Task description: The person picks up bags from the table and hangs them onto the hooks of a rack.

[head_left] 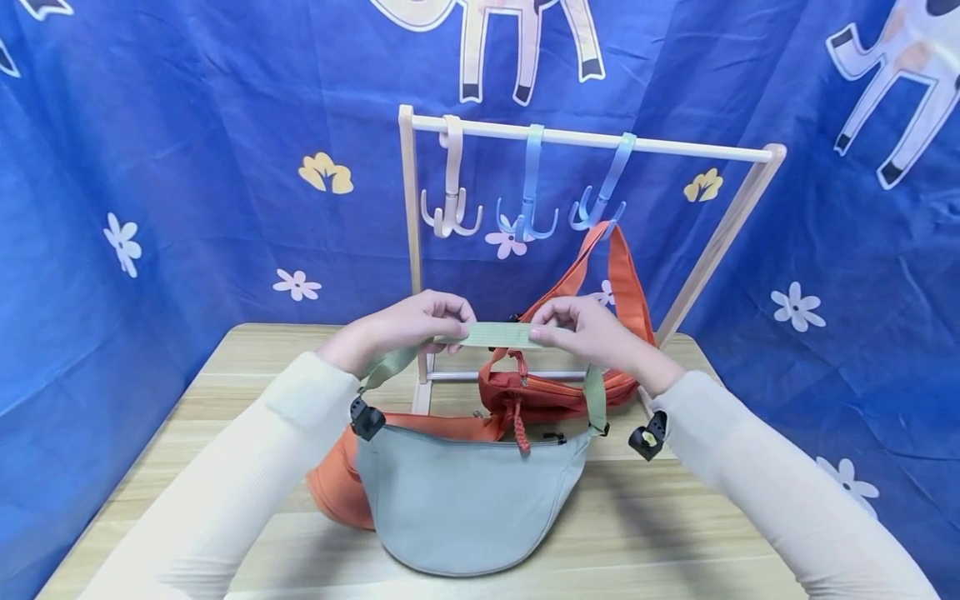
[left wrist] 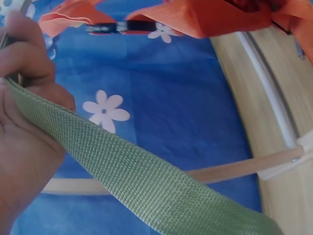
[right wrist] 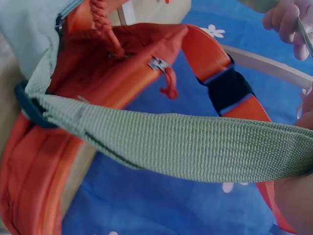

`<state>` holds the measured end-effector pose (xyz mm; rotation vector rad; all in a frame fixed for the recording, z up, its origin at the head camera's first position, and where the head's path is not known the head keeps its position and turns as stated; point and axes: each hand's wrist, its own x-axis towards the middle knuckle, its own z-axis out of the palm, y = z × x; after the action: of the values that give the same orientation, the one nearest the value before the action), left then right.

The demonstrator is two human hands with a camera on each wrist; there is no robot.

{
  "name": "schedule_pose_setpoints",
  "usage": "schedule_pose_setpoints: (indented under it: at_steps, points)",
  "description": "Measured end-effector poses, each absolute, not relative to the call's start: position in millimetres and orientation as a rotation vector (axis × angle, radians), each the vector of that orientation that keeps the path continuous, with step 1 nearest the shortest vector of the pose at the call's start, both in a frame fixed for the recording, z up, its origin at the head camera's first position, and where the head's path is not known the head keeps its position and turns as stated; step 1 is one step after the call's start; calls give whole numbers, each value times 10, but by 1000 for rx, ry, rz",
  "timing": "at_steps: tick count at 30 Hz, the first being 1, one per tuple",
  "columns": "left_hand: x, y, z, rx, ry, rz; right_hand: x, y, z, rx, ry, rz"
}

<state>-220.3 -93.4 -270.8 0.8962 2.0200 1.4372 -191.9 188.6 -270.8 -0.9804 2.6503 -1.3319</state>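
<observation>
A grey-green crescent-shaped bag (head_left: 472,504) hangs by its green strap (head_left: 497,335), which both hands hold up in front of the rack. My left hand (head_left: 420,325) pinches the strap between thumb and fingers at the left; in the left wrist view the webbing (left wrist: 142,181) runs down from that hand. At the right, my right hand (head_left: 581,333) pinches the same strap, and a short stretch lies taut between the hands. The right wrist view shows the strap (right wrist: 195,147) running to a dark buckle (right wrist: 34,105) on the bag.
A rack (head_left: 585,140) carries a pinkish hook (head_left: 452,183) and two blue hooks (head_left: 529,192) (head_left: 603,192). A red-orange bag (head_left: 540,396) hangs from the right hook. Behind the grey-green bag, an orange bag (head_left: 337,483) lies on the wooden table (head_left: 262,367).
</observation>
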Motion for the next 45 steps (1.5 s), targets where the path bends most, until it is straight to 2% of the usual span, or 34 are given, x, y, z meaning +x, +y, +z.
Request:
schedule_pose_setpoints:
  at_steps: [24, 45]
  points:
    - [-2275, -607, -2268, 806, 2422, 1594, -2128, 2026, -2213, -850, 2873, -1445]
    - [-2315, -332, -2028, 470, 2357, 2160, -2299, 1795, -1926, -673, 3059, -1717]
